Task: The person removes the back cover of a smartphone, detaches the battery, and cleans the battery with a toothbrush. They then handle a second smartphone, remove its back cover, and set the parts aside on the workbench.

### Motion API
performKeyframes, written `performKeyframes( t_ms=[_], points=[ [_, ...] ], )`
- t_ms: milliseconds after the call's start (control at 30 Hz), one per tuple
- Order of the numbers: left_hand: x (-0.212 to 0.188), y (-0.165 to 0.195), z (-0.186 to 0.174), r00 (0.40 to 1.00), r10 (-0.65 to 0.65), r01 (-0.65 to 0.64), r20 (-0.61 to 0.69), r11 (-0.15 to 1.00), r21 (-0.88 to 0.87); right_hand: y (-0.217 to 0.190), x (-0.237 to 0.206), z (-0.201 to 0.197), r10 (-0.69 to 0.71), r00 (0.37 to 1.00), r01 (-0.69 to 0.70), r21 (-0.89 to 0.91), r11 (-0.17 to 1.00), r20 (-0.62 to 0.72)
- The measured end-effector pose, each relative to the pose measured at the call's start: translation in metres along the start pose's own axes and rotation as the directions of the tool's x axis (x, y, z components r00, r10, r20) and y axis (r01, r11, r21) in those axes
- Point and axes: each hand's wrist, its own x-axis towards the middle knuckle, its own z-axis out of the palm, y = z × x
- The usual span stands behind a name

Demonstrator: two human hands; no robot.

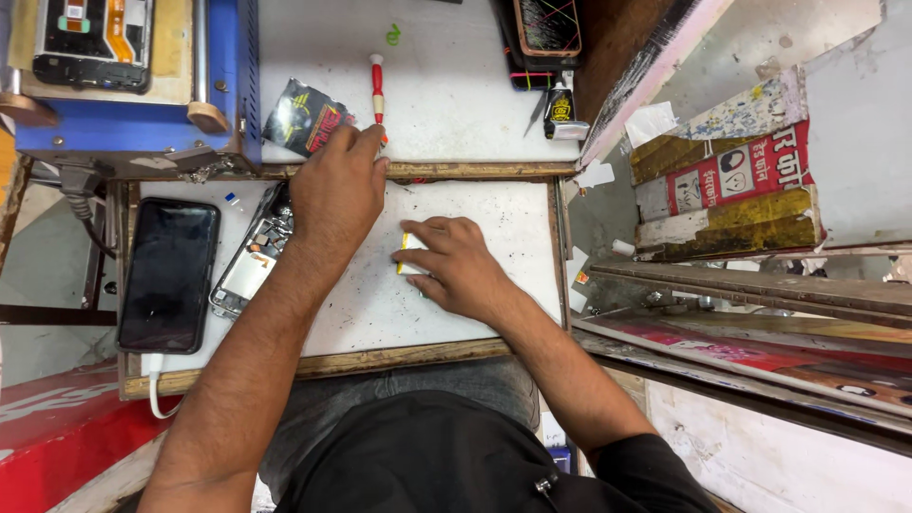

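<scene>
Head view showed our right hand [456, 266] pressing flat a small white-and-yellow part [407, 258], seemingly light, thin and fragile, best pinched by its edges, mid-worktop [494, 218], while our left hand [337, 185] closed fingers around the red screwdriver [377, 85] at the far edge.

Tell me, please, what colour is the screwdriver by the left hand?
The screwdriver is red with white bands, seen in the head view, just above the left hand.

Head view, straight down, close
</scene>
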Motion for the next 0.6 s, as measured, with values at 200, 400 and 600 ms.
performKeyframes(
  t_ms=[200, 400, 600],
  points=[
    [-0.017, 0.012, -0.005, 0.999, 0.048, -0.049, -0.014, 0.997, -0.062, 0.008, -0.001, 0.002, 0.023, 0.997, -0.018, 0.068, 0.997, -0.069],
    [-0.069, 0.027, -0.016, 0.994, -0.01, 0.036, 0.111, 0.97, -0.24, 0.054, -0.009, -0.034, 0.318, 0.815, -0.354, 0.017, 0.935, -0.484],
    [-0.118, 0.025, -0.019, 0.988, -0.064, 0.116, 0.144, 0.914, -0.389, 0.109, 0.008, -0.081, 0.356, 0.737, -0.526, -0.157, 0.836, -0.575]
  ],
)
